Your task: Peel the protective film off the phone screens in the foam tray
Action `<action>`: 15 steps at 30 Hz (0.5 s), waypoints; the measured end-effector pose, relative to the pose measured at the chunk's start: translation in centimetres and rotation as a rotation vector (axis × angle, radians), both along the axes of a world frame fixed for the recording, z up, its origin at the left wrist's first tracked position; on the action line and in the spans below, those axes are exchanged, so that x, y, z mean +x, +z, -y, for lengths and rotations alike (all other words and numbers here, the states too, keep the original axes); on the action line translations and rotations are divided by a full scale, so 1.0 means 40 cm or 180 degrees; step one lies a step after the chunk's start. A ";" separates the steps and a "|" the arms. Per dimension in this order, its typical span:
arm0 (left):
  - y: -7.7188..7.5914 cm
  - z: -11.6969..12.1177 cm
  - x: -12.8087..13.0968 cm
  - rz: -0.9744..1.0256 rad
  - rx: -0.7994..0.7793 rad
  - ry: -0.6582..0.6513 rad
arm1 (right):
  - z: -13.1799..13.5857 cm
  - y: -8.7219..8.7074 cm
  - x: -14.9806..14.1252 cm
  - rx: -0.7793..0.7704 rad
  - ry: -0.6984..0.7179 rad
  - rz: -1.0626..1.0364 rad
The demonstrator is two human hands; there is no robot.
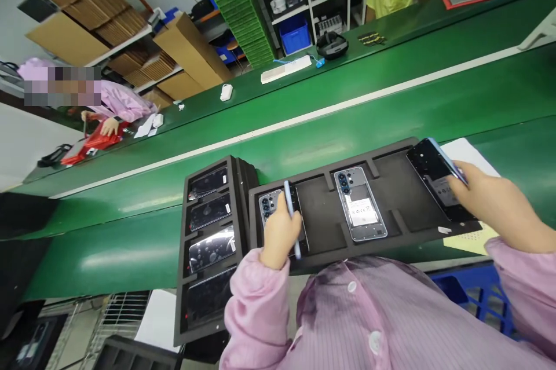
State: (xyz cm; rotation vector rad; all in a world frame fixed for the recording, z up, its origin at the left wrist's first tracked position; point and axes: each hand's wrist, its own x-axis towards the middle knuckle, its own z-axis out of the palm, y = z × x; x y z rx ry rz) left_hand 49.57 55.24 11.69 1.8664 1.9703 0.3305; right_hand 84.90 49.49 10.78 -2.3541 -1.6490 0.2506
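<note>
My left hand point(278, 234) is closed around a smartphone point(287, 196), which stands nearly edge-on with its light blue side toward me. It is over the left end of a black foam tray point(320, 213); beneath the hand, another phone with several camera lenses point(268, 202) is partly hidden. My right hand point(493, 196) grips a second smartphone point(428, 176) by its blue edge, its glossy black face tilted over the tray's right end. Between my hands, a phone with its back open point(358, 199) lies in a compartment, a white label on it.
To the left stands a stack of black trays point(244, 196) holding several dark phones. A green bench point(295, 138) runs across, with a white charger point(226, 92) and a black headset point(332, 44) farther back. Two co-workers handle red items beyond. White paper point(471, 156) lies by my right hand.
</note>
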 end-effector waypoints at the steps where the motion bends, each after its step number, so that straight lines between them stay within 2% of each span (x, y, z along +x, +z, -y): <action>1: -0.004 0.001 -0.024 0.0123 -0.0003 0.0048 | 0.004 -0.001 0.013 0.0017 -0.0058 -0.0100; 4: -0.047 0.019 -0.043 0.0346 0.0137 0.0021 | 0.011 -0.030 0.001 0.0132 -0.0087 -0.0487; 8: -0.117 0.062 0.022 0.0395 0.0548 -0.0139 | 0.016 -0.093 -0.075 0.0588 0.0224 -0.0603; 10: -0.137 0.076 0.053 0.0023 0.0742 -0.0599 | 0.023 -0.114 -0.093 0.0764 0.0428 -0.0515; 13: -0.147 0.082 0.066 -0.0789 0.0920 -0.1461 | 0.045 -0.123 -0.075 0.0962 0.0549 -0.0391; 15: -0.148 0.085 0.059 -0.0993 0.1130 -0.1662 | 0.069 -0.123 -0.046 0.1070 0.0442 -0.0294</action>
